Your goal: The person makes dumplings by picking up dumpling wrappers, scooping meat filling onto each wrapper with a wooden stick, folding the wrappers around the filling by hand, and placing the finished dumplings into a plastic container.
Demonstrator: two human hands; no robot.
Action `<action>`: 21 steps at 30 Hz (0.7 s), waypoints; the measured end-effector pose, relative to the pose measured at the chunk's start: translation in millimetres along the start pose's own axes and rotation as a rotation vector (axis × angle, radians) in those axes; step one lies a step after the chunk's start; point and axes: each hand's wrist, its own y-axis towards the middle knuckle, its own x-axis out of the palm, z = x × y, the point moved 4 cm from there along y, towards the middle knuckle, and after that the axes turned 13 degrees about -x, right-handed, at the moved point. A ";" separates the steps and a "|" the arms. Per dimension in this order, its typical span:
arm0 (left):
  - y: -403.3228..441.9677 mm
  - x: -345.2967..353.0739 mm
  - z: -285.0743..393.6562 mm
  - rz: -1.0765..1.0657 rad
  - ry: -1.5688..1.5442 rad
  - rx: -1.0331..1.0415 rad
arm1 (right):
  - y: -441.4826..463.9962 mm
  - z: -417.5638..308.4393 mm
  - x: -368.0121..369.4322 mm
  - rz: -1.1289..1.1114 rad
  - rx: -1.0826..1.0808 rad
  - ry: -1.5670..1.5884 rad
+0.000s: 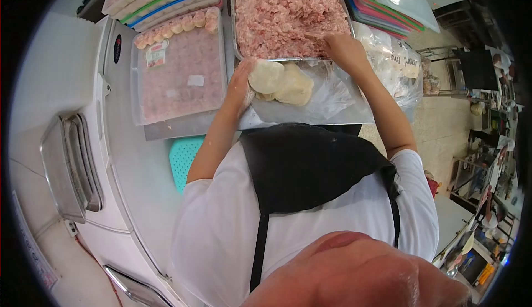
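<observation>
My left hand (239, 87) is closed on a round, pale dumpling wrapper (266, 76) at the near edge of a metal tray (288, 59). Beside and partly under that wrapper lie more dough wrappers (297, 88) on clear plastic. The tray is full of pink minced meat (282, 7). Over its right near corner, my right hand (344, 51) is closed, fingers pointing left into the meat. Something thin may be between those fingertips, too small to make out.
Left of the tray sits a clear plastic box (180, 88) with a row of filled dumplings (180, 25) along its far end. Stacked boxes (166, 2) stand behind it. Lids (382, 2) and bagged wrappers (390, 63) are on the right. A turquoise perforated item (184, 160) shows below the table.
</observation>
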 end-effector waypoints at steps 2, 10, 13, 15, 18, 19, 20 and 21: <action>10.2 3.1 -4.3 -0.031 -0.057 -0.020 | -6.6 10.1 13.3 0.014 0.045 0.105; 52.3 48.0 35.4 0.081 -0.206 0.130 | -15.8 41.5 20.1 0.182 0.156 0.979; 86.3 78.4 46.9 -0.004 -0.265 0.140 | -11.6 41.9 8.3 0.227 0.276 1.251; 98.6 101.9 64.1 -0.138 -0.311 0.188 | -4.6 32.4 7.9 0.211 0.273 1.260; 95.3 119.1 81.3 -0.084 -0.563 0.210 | -1.4 26.7 8.7 0.250 0.076 0.864; 98.4 111.3 88.0 -0.169 -0.590 0.226 | -5.1 32.3 0.0 0.290 -0.019 0.671; 100.8 103.6 94.6 -0.255 -0.616 0.243 | -8.1 36.3 -10.1 0.327 -0.113 0.477; 97.7 97.5 99.6 -0.185 -0.460 0.263 | -13.1 37.5 -23.7 0.216 -0.083 0.462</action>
